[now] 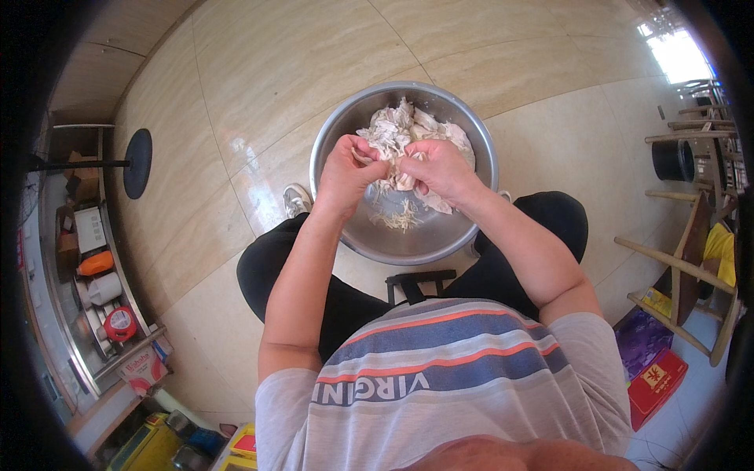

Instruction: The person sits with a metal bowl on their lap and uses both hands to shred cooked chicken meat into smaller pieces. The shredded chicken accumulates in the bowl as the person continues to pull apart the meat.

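A wide stainless-steel basin [406, 254] stands on the floor between my knees. In its far half lies a heap of pale cooked meat [390, 125], probably chicken, some of it in large chunks. Over this heap, my left hand [353, 173] pinches a strip of the meat between thumb and fingers. Close beside it, my right hand [443, 168] grips a ragged piece of meat [405, 179]; the fingers partly hide it. Thin meat shreds [403, 219] form a small loose pile on the basin's bottom, nearer to me.
Tan floor tiles [283, 76] surround the basin. To the left are a round black stand base [138, 163] and a shelf with bottles and boxes. Wooden stools [677, 259], a black bucket [673, 160] and a red box [658, 388] stand at the right.
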The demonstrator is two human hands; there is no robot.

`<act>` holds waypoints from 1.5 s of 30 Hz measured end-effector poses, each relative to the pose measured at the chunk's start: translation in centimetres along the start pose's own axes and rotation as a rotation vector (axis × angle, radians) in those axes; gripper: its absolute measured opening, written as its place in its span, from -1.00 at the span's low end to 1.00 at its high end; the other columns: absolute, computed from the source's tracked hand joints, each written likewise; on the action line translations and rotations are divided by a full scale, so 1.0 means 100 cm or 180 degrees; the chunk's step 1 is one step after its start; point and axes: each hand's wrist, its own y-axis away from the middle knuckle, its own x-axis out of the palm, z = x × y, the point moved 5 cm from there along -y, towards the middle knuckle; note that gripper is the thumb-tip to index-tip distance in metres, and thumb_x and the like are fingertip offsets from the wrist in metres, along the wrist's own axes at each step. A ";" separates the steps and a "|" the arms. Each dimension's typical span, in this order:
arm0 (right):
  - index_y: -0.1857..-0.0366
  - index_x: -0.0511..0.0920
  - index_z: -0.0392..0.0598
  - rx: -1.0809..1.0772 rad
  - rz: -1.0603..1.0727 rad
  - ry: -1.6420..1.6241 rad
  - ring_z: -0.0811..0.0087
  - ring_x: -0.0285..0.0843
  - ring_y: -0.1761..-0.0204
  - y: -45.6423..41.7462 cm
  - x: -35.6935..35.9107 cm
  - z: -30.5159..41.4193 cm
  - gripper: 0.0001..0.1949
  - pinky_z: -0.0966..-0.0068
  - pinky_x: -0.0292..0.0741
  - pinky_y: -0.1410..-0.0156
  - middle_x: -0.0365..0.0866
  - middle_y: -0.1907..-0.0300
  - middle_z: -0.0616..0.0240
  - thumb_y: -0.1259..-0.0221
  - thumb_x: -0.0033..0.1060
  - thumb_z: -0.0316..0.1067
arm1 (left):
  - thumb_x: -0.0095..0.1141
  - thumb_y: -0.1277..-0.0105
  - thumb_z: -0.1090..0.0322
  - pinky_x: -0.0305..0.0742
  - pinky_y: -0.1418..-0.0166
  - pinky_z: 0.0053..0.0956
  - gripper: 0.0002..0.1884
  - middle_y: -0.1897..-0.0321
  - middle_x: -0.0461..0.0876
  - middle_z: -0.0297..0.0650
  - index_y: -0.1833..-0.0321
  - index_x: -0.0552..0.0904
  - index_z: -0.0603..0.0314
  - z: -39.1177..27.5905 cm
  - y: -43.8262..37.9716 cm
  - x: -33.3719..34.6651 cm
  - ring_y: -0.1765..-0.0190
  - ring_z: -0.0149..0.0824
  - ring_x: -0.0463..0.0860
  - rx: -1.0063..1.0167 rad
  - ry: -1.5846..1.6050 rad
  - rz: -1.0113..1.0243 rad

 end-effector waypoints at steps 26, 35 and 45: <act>0.32 0.58 -0.26 -0.0333 -0.0436 0.0975 0.55 0.50 0.58 -0.002 -0.005 0.000 -0.73 0.56 0.42 0.46 0.54 0.66 0.24 0.03 0.19 -0.26 | 0.14 -0.03 0.67 0.54 0.09 -0.51 -0.64 0.28 0.46 -0.23 0.16 0.33 0.24 -0.003 0.001 0.001 0.21 -0.38 0.55 0.0016 -0.0244 0.0149; 0.28 0.59 -0.15 -0.0757 0.0422 0.2257 0.32 0.56 0.55 -0.002 0.006 -0.017 -0.72 0.42 0.47 0.37 0.57 0.61 0.20 -0.03 0.21 -0.16 | -0.21 -0.15 0.70 0.58 0.09 -0.41 -0.75 0.22 0.52 -0.08 0.13 0.32 0.27 -0.002 0.001 -0.008 0.21 -0.27 0.60 -0.0374 0.0160 0.0072; 0.29 0.61 -0.11 -0.1054 -0.0272 0.2593 0.22 0.60 0.39 0.007 0.008 0.006 -0.77 0.39 0.48 0.25 0.62 0.45 0.12 -0.04 0.16 -0.22 | -0.18 -0.19 0.66 0.57 0.23 -0.49 -0.79 0.35 0.55 -0.16 0.16 0.34 0.20 0.005 0.003 -0.004 0.33 -0.33 0.61 -0.0523 -0.0162 0.0405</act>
